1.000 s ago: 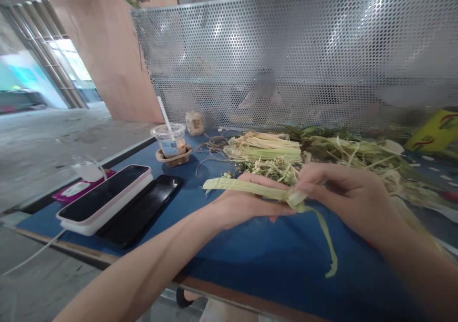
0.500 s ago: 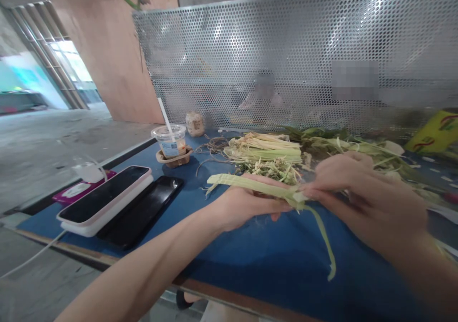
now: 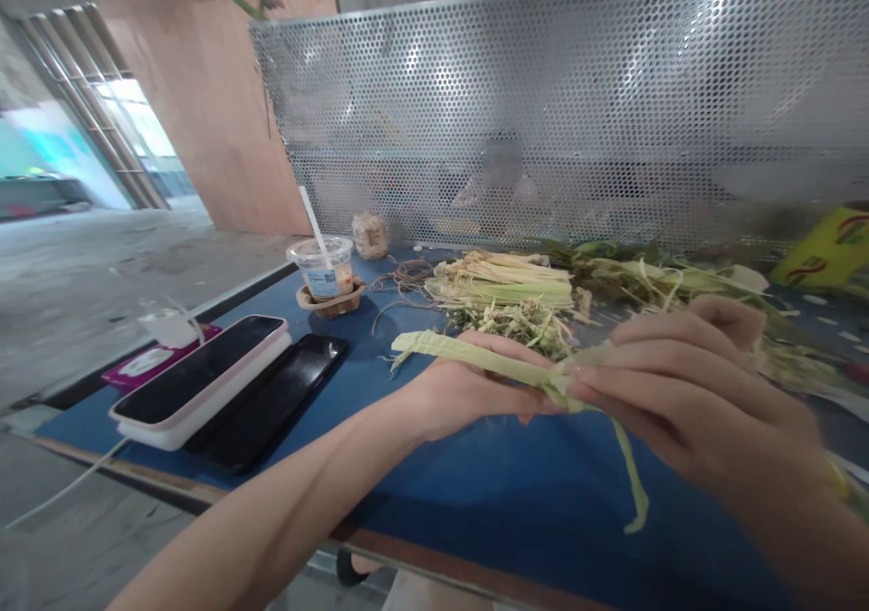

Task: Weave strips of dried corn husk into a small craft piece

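Note:
My left hand (image 3: pixel 468 394) is closed around a pale green stalk (image 3: pixel 468 356) and holds it level above the blue tabletop (image 3: pixel 475 493). My right hand (image 3: pixel 685 385) pinches the stalk's near end between its fingertips. A thin green strip (image 3: pixel 631 480) peels off that end and hangs down toward the table. Behind my hands lie a bundle of trimmed stalks (image 3: pixel 506 283) and a heap of small green scraps (image 3: pixel 520 323).
Two phones (image 3: pixel 204 376) (image 3: pixel 272 403) lie at the left of the table, beside a pink pack (image 3: pixel 146 362). A plastic cup with a straw (image 3: pixel 326 272) and a small jar (image 3: pixel 370 233) stand further back. A perforated metal screen (image 3: pixel 543 113) closes the far side. Loose leaves (image 3: pixel 679 285) spread to the right.
My right hand has turned and come nearer the camera, with the fingers stretched along the stalk's end. The hanging strip has lengthened slightly. My left hand has stayed put.

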`<state>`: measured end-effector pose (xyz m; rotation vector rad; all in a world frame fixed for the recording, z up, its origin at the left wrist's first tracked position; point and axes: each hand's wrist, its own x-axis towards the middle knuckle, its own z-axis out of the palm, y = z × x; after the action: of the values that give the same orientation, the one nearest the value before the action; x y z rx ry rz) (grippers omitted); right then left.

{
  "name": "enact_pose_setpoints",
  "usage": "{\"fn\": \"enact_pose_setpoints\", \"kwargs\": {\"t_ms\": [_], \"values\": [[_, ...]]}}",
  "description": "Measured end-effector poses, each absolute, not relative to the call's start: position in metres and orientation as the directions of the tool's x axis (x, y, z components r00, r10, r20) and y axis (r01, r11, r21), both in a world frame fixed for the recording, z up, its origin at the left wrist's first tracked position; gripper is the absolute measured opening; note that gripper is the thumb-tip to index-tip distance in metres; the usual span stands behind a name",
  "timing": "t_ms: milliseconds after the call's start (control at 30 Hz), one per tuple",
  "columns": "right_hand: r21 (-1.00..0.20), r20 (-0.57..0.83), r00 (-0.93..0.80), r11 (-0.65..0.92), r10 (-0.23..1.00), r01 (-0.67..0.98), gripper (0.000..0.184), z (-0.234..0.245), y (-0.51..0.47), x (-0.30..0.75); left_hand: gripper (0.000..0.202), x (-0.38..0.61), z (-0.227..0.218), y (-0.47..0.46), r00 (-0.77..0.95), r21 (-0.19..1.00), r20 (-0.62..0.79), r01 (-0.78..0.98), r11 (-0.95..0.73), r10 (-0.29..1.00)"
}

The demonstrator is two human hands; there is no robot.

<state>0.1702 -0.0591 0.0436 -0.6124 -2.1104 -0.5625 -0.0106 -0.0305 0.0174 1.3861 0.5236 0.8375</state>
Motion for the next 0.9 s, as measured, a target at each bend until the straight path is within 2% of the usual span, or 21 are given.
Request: {"fn": "enact_pose_setpoints", "kwargs": {"t_ms": [200, 267, 333, 400, 467, 533, 600, 733, 900], "values": [[0.199, 0.822, -0.535, 0.781, 0.196, 0.592, 0.009, 0.044, -0.060, 0.171, 0.009, -0.011, 0.022, -0.033, 0.627, 0.982, 0.140, -0.187, -0.027, 0.766], [0.172, 0.832, -0.518, 0.797, 0.196, 0.578, 0.008, 0.045, -0.060, 0.171, 0.008, -0.011, 0.022, -0.033, 0.624, 0.979, 0.145, -0.201, -0.022, 0.768], [0.077, 0.832, -0.499, 0.842, 0.240, 0.534, 0.007, 0.044, -0.058, 0.170, 0.010, -0.011, 0.021, -0.032, 0.610, 0.978, 0.154, -0.204, -0.034, 0.777], [-0.087, 0.806, -0.479, 0.870, 0.347, 0.485, 0.007, 0.043, -0.054, 0.170, 0.011, -0.010, 0.020, -0.031, 0.593, 0.979, 0.164, -0.197, -0.055, 0.788], [-0.260, 0.761, -0.436, 0.842, 0.480, 0.473, 0.009, 0.041, -0.051, 0.170, 0.013, -0.010, 0.020, -0.030, 0.582, 0.980, 0.165, -0.191, -0.063, 0.796], [-0.370, 0.717, -0.391, 0.791, 0.576, 0.487, 0.009, 0.041, -0.050, 0.170, 0.014, -0.010, 0.021, -0.030, 0.577, 0.981, 0.161, -0.182, -0.066, 0.801], [-0.384, 0.706, -0.369, 0.765, 0.605, 0.517, 0.009, 0.041, -0.051, 0.170, 0.013, -0.010, 0.023, -0.031, 0.576, 0.983, 0.161, -0.164, -0.079, 0.802], [-0.325, 0.700, -0.384, 0.747, 0.602, 0.580, 0.011, 0.044, -0.054, 0.174, 0.015, -0.010, 0.024, -0.031, 0.574, 0.985, 0.168, -0.136, -0.109, 0.802], [-0.365, 0.634, -0.388, 0.701, 0.669, 0.613, 0.015, 0.047, -0.053, 0.176, 0.020, -0.010, 0.022, -0.031, 0.572, 0.986, 0.158, -0.136, -0.096, 0.805]]}}
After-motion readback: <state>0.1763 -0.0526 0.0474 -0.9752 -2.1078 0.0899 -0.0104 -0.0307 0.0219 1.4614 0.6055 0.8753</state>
